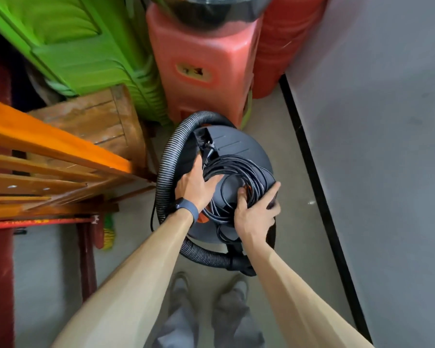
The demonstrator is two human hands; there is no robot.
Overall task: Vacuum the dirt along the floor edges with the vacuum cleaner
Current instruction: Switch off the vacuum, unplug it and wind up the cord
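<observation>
1. Vacuum cleaner [236,146]: one black round canister stands on the floor [269,126] in a narrow corner, just ahead of the person's two shoes [178,285].
2. One ribbed black hose [165,172] loops around the canister, running from the rear down its left side to a coupling at the front.
3. One black power cord [246,169] lies coiled on the lid; its turns overlap too much to count.
4. Left hand [195,188]: it rests on the lid at the coil's left edge, with the fingers straight and close together, the tips touching the cord and the thumb raised. One dark watch [186,209] sits on the wrist.
5. Right hand [254,214]: it grips the near right side of the coil, with the thumb hooked inside the loop and the fingers clamped over the outside.
6. Behind the canister stands one red plastic stool [206,71]. One green plastic stack [86,54] is to its left and one red ribbed stack [286,33] to its right.
7. To the left are one worn wooden stool [98,121] and several orange wooden slats [48,151].
8. On the right, one grey wall [374,121] meets the floor along one black baseboard [309,156].
</observation>
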